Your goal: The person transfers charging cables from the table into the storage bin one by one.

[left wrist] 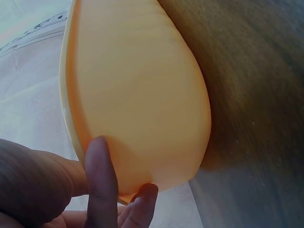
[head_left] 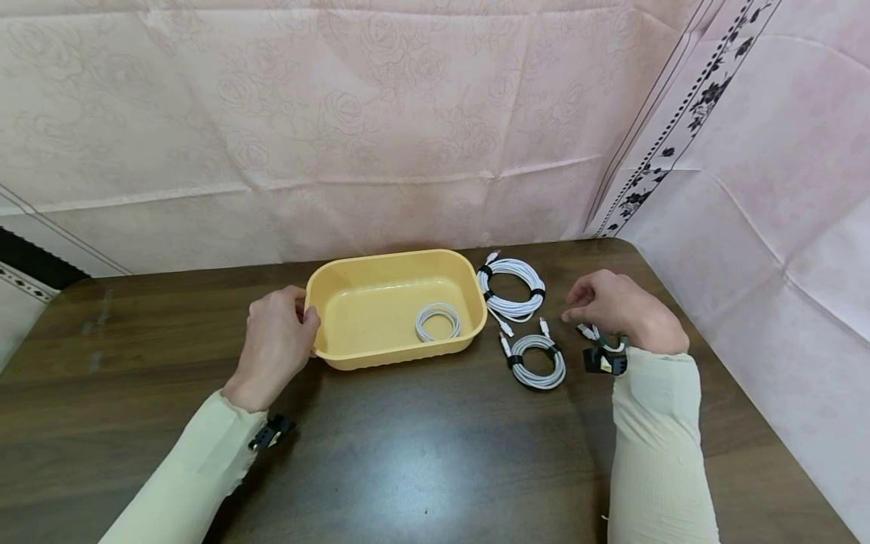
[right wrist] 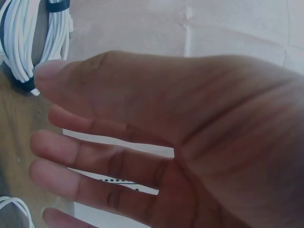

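Note:
My left hand [head_left: 275, 336] grips the left end of a yellow plastic bin [head_left: 370, 358] by its rim. In the left wrist view, fingertips [left wrist: 100, 161] press on the bin's outer wall [left wrist: 137, 95]. A small white coiled cable [head_left: 421, 323] lies inside the bin at its right end. My right hand [head_left: 621, 310] hovers over the right part of the table, its fingers [right wrist: 95, 183] extended and holding nothing. Just below it is another cable with a plug [head_left: 586, 331], mostly hidden by the hand and wrist camera.
Right of the bin lies a large white coiled cable [head_left: 513, 308] with black ties. In front of it is a smaller coiled cable [head_left: 530, 375]. Both rest on the dark wooden table [head_left: 408, 453]. Pink patterned cloth [head_left: 408, 128] hangs behind the table and along its right side.

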`<state>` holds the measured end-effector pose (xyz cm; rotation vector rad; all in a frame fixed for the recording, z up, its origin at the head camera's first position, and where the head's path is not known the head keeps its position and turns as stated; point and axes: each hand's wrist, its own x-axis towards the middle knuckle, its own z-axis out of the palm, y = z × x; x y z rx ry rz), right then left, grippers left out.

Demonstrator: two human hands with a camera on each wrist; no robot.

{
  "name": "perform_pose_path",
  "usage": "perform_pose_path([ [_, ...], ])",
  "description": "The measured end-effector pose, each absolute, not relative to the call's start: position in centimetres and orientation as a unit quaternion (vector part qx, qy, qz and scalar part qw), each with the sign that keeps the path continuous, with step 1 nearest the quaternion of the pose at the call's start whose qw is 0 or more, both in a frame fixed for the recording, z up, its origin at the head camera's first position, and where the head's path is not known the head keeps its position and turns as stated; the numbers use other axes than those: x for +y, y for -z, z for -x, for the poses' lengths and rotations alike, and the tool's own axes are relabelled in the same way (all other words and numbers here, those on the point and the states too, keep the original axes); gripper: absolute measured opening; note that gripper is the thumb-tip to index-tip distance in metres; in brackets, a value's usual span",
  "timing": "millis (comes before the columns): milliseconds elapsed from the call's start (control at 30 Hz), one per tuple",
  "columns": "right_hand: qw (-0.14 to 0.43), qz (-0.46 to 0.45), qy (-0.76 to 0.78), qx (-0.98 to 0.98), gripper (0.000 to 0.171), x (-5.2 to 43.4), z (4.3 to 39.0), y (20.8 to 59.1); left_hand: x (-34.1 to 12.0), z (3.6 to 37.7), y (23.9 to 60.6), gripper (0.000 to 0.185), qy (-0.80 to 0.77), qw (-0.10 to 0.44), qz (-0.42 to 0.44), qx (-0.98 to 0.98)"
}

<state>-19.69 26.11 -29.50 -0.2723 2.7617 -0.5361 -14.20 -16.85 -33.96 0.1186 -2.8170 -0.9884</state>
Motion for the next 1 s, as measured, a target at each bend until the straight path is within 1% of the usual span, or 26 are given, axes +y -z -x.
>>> perform_pose_path([
  [400,0.171,0.087,0.169,0.967,0.027,26.5,20.0,29.8,-16.9,14.2,33.9,0.034,0.322,0.070,-0.043,-0.943],
  [667,0.195,0.069,0.186,0.961,0.026,26.7,19.9,30.0,-16.8,14.2,33.9,0.033,0.321,0.075,-0.040,-0.943],
  [1000,0.198,0.063,0.171,0.963,0.027,27.2,20.0,30.3,-16.8,14.2,34.0,0.032,0.321,0.079,-0.040,-0.943],
])
